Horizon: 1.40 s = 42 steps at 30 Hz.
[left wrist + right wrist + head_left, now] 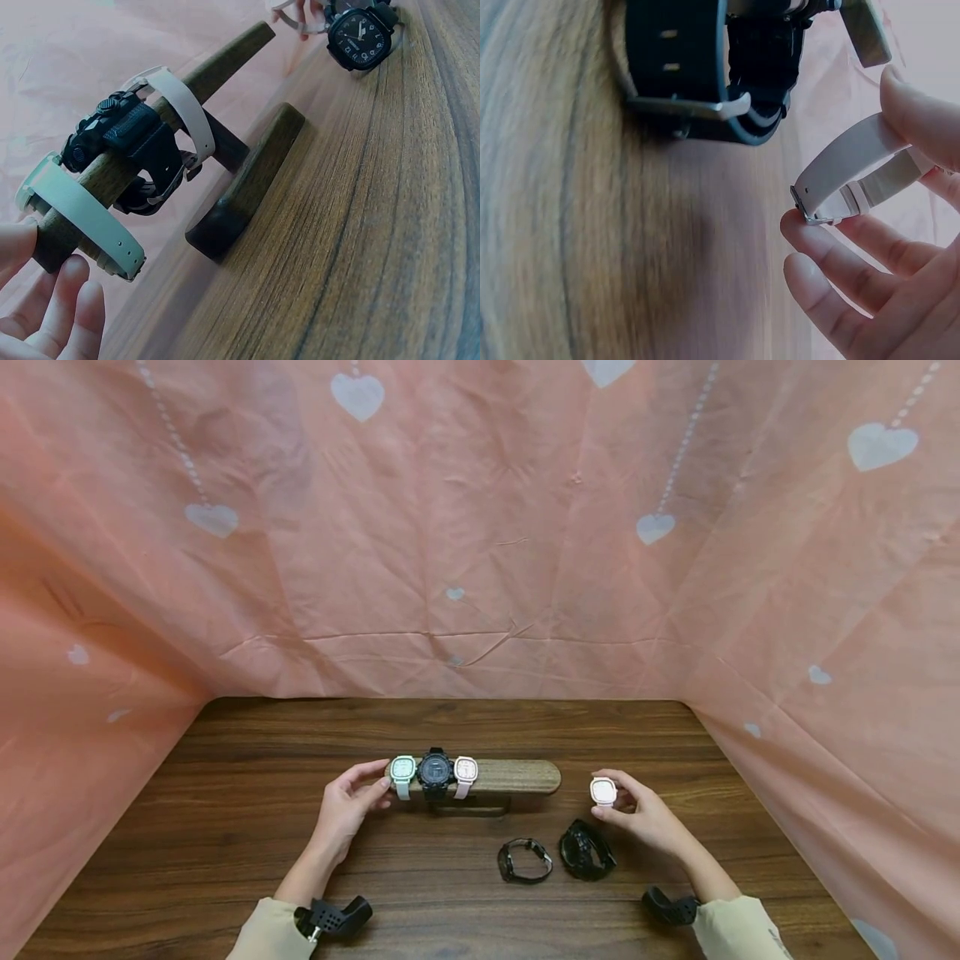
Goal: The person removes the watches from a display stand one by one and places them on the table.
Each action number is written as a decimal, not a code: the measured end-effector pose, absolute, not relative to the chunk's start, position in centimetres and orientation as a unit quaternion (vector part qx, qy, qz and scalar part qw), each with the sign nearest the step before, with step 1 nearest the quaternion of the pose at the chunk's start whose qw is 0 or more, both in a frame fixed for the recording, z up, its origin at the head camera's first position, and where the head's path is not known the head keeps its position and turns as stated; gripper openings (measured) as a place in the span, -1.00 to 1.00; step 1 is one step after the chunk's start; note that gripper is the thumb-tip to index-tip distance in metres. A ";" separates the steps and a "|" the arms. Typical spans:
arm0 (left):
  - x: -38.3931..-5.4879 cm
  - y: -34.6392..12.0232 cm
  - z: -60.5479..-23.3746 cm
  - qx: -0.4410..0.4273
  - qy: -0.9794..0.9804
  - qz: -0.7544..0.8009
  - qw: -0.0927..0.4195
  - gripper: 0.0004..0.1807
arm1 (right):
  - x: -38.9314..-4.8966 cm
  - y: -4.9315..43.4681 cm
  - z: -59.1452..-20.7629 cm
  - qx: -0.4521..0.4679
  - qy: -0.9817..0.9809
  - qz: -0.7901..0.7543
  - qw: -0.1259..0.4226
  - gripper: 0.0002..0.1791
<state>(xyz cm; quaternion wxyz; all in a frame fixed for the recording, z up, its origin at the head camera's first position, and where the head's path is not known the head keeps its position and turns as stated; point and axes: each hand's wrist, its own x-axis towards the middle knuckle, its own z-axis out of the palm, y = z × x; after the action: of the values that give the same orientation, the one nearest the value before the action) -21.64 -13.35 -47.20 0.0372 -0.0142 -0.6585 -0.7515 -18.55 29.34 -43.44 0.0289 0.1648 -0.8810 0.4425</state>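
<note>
My left hand (347, 806) pinches the left end of a wooden watch stand (521, 777), thumb on one side and fingers on the other. Side by side on the stand's bar hang a mint-green watch (402, 767), a chunky black watch (435, 772) and a pale pink watch (466, 769). Off the bar's right end, my right hand (645, 814) holds another pale watch (603, 791) between thumb and fingers, its face turned up. In the right wrist view its buckled strap (847, 157) forms a loop; the thumb covers part of it.
Two black watches lie on the wooden table nearer the body: a thin-strapped one (525, 862) and a bulkier one (587, 850) just below my right hand. The stand's base (277, 142) rests on the table. Pink cloth with white hearts (480, 527) encloses the back and sides.
</note>
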 end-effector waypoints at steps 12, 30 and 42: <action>-21.6 -13.3 -47.2 -0.015 -0.653 -0.756 0.032 -0.61 | -17.5 30.6 -44.3 0.191 -0.905 0.372 0.082 -0.45; -21.7 -13.3 -47.3 -0.015 -0.656 -0.754 0.040 -0.61 | -15.7 32.5 -44.6 0.170 -0.944 0.279 0.058 -0.42; -21.6 -13.3 -47.6 -0.032 -0.657 -0.752 0.052 -0.60 | -14.9 32.5 -44.3 0.150 -0.961 0.234 0.002 -0.44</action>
<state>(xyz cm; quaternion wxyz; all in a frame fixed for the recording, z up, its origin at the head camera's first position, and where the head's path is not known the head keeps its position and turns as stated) -21.60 -13.27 -47.58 0.0524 -0.0321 -0.6566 -0.7517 -14.94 32.48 -44.32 0.0022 0.1499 -0.9607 0.2338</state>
